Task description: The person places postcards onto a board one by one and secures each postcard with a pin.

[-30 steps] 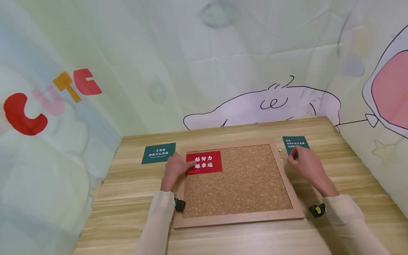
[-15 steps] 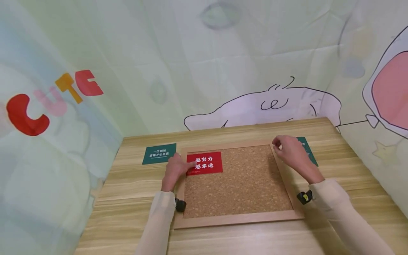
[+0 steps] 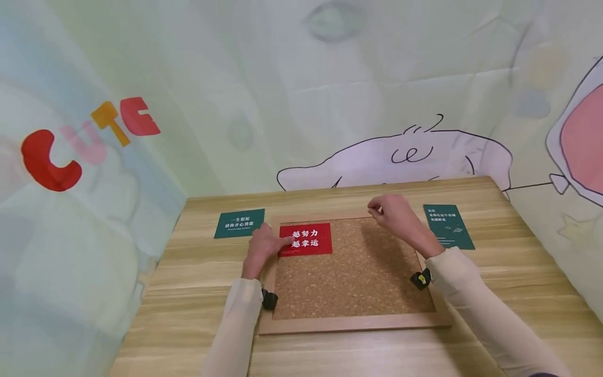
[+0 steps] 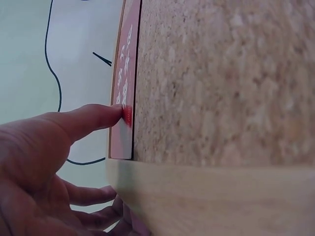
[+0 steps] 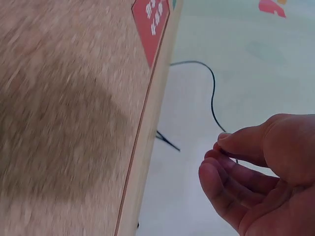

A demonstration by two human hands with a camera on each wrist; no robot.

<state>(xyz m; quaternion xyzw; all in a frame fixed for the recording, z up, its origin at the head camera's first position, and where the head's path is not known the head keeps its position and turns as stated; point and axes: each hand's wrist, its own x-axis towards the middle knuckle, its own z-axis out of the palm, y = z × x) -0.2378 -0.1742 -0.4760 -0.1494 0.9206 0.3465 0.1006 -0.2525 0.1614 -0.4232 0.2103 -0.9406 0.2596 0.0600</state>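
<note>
My left hand (image 3: 261,247) lies over the left rim of a framed corkboard (image 3: 348,288). In the left wrist view its outstretched thumb (image 4: 93,119) presses a red card (image 4: 125,93) with white lettering. The other fingers rest along the frame's outer side. The red card lies flat on the cork in the upper left corner. My right hand (image 3: 395,217) is raised over the board's upper right part, casting a shadow on the cork. Its thumb and index fingertips (image 5: 224,140) pinch together on something tiny, mostly hidden; I cannot tell its kind.
The board lies on a wooden table (image 3: 188,293). A green card (image 3: 239,223) lies left of the board, close by the left hand. Another green card (image 3: 449,226) lies to the right, past the right wrist. A printed cloth wall (image 3: 226,104) rises behind the table.
My right hand has moved left from the right green card to over the board's top edge, uncovering that card. The left hand stays put on the red card. The view shifts slightly.
</note>
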